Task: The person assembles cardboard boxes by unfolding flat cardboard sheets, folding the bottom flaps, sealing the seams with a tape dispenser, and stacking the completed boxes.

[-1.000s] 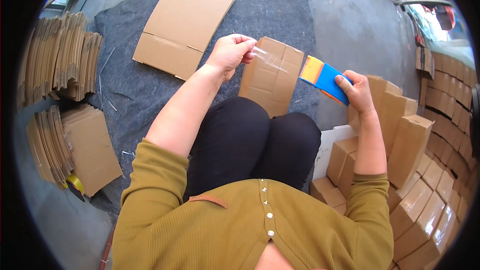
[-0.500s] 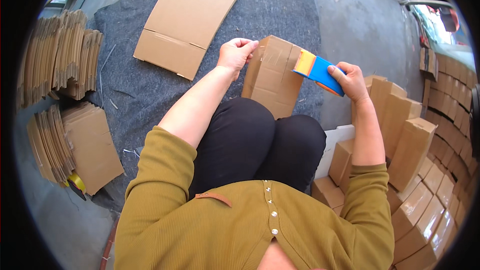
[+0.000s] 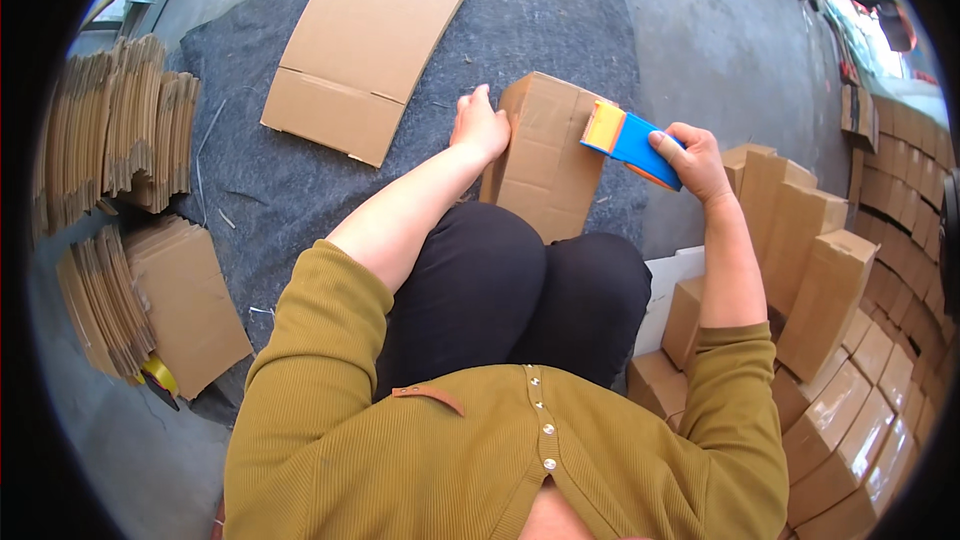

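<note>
A closed brown cardboard box (image 3: pixel 548 155) stands in front of my knees. My left hand (image 3: pixel 482 127) rests against the box's left side, its fingers pointing away from me and gripping nothing that I can see. In my right hand (image 3: pixel 697 162) is a blue tape dispenser (image 3: pixel 645 148) with an orange-yellow front end. That front end meets the box's upper right edge. Beyond my left hand a flattened cardboard carton (image 3: pixel 362 55) lies on a dark grey mat.
Stacks of folded cartons (image 3: pixel 115 130) stand at the left, with more flat cartons (image 3: pixel 188 295) nearer me. A yellow tape roll (image 3: pixel 160 378) lies beside them. Rows of closed boxes (image 3: pixel 825 305) fill the right side. The dark mat (image 3: pixel 540 10) covers the floor ahead.
My left hand has gone from pinching at the box's far left corner to lying along its left side, nearer me. The tape dispenser has shifted very slightly left.
</note>
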Motion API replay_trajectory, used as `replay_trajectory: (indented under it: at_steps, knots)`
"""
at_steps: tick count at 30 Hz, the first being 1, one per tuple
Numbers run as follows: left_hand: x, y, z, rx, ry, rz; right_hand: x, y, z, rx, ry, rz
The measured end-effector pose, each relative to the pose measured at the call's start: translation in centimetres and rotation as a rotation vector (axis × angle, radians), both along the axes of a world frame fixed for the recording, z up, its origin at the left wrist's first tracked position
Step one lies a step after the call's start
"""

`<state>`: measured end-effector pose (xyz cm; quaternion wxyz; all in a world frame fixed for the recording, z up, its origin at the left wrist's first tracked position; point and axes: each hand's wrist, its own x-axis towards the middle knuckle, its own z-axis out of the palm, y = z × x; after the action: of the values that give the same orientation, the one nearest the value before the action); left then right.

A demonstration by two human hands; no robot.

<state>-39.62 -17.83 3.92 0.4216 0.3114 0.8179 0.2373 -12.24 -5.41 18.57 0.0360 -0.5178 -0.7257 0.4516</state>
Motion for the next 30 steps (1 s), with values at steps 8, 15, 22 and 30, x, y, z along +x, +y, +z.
replay_trajectory:
  at_steps: [8,15,22,30]
  knots:
    - [1.1,6.7,7.2,0.558,0.323,-0.628,1.1,0.2,-0.4,0.018,0.014,0.005]
    - [0.0,9.1,6.5,0.048,-0.185,-0.493,1.4,0.4,0.1,-0.028,0.057,-0.034]
    - [0.1,8.9,5.4,0.095,-0.302,-0.388,10.3,2.1,1.8,0.056,-0.140,-0.042]
    - [0.9,8.2,5.4,0.173,-0.451,-0.261,0.8,0.4,-1.7,0.383,-0.487,0.168]
